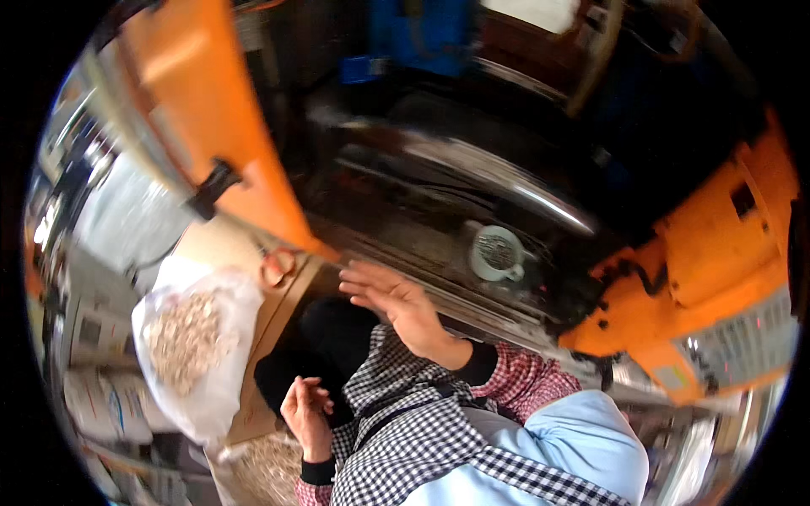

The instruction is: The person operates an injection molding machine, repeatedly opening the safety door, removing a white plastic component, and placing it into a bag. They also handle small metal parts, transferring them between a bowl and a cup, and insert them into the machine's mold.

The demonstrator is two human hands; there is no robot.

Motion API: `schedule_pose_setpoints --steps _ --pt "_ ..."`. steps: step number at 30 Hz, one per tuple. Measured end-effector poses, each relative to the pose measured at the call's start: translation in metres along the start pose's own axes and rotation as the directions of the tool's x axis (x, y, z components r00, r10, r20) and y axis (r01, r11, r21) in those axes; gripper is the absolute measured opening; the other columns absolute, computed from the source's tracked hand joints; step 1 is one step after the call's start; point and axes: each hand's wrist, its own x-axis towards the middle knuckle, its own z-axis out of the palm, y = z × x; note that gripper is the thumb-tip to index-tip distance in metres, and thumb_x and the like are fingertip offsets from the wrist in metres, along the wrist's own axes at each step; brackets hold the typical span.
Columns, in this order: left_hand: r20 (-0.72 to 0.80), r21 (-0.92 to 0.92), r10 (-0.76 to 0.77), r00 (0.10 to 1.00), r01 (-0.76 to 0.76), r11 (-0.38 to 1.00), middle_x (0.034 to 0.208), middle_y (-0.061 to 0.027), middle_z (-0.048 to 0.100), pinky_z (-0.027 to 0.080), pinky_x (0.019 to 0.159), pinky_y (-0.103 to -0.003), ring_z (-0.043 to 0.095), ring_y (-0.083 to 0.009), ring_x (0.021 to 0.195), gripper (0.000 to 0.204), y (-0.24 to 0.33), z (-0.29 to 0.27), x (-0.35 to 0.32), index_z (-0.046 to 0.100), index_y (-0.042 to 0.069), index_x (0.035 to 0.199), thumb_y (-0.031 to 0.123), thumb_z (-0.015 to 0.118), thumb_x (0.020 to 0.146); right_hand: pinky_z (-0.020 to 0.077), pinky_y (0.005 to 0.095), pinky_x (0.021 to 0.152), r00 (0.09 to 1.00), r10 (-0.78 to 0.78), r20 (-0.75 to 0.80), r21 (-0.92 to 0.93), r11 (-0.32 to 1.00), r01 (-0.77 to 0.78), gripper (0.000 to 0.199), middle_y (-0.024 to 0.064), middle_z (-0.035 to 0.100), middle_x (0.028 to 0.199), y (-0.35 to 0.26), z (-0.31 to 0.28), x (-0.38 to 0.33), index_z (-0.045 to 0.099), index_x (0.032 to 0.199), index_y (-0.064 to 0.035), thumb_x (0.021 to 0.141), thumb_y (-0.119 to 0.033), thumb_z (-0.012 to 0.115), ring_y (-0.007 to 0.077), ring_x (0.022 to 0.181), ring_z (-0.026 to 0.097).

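Note:
My right hand (pixel 405 314) is stretched out flat above my lap, near the lower edge of the machine opening, and I see nothing in it. Lower left, my left hand (pixel 307 415) hovers beside my knee with its fingers loosely bent and apart, holding nothing that shows. To its left, a white plastic bag (pixel 245 316) full of small beige pieces (pixel 190 337) stands open on a cardboard surface (pixel 268 325). What looks like red-handled scissors (pixel 277 266) lies behind the bag, close to the orange machine door (pixel 224 101).
Inside the dark machine bay a white cup (pixel 496 271) holds small grey bits. An orange machine panel (pixel 717 278) borders the right side. A bin of pale strips (pixel 266 472) sits below the cardboard. Blurred white sacks (pixel 110 405) stand at far left.

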Motion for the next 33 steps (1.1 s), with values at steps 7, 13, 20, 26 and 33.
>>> schedule_pose_setpoints --steps 7,13,20,26,33 --pt "0.148 0.115 0.035 0.988 -0.052 0.992 0.058 -0.0029 0.056 0.035 0.041 -0.018 0.050 -0.0074 0.046 0.035 0.002 0.036 0.010 0.061 0.001 0.082 0.030 0.048 0.095 0.0469 0.0407 0.088 0.981 -0.190 0.027 -0.937 0.338 0.091 0.034 0.0173 0.049 0.128 -0.039 -0.035 -0.091 0.048 0.124 -0.0014 0.092 -0.014 0.046 0.0307 0.110 0.054" --pt "0.342 0.071 0.077 0.936 -0.107 0.992 0.059 -0.0032 0.056 0.034 0.041 -0.019 0.048 -0.0077 0.045 0.034 0.010 0.065 0.026 0.060 0.000 0.083 0.029 0.049 0.095 0.0531 0.0415 0.075 0.941 -0.025 -0.338 -0.902 -0.277 -0.331 0.026 0.0154 0.059 0.110 -0.069 -0.068 -0.186 0.059 0.105 -0.0004 0.088 -0.017 0.049 0.0305 0.090 0.062" --pt "0.411 0.132 0.054 0.910 -0.118 0.984 0.059 -0.0033 0.056 0.032 0.041 -0.019 0.047 -0.0076 0.046 0.035 0.001 0.083 0.010 0.061 0.000 0.082 0.031 0.050 0.094 0.0494 0.0483 0.067 0.770 0.233 -0.594 -0.801 -0.257 -0.541 0.025 0.0224 0.062 0.081 -0.072 -0.115 -0.285 0.062 0.080 0.0041 0.086 -0.019 0.054 0.0392 0.078 0.061" --pt "0.472 0.155 0.111 0.874 -0.206 0.966 0.060 -0.0041 0.057 0.033 0.041 -0.019 0.048 -0.0074 0.046 0.036 0.008 0.091 -0.001 0.061 0.000 0.082 0.032 0.050 0.094 0.0528 0.0362 0.059 0.875 -0.197 -0.442 -0.658 -0.592 -0.466 0.027 0.0193 0.053 0.096 -0.064 -0.145 -0.314 0.057 0.093 0.0094 0.071 -0.005 0.054 0.0288 0.086 0.056" --pt "0.467 0.177 0.135 0.874 -0.242 0.954 0.059 -0.0044 0.057 0.034 0.040 -0.019 0.049 -0.0076 0.045 0.037 0.008 0.091 -0.016 0.060 -0.001 0.081 0.032 0.050 0.094 0.0535 0.0295 0.054 0.861 -0.397 -0.319 -0.641 -0.579 -0.504 0.035 0.0269 0.045 0.117 -0.055 -0.186 -0.335 0.052 0.105 0.0114 0.074 -0.005 0.052 0.0281 0.100 0.056"
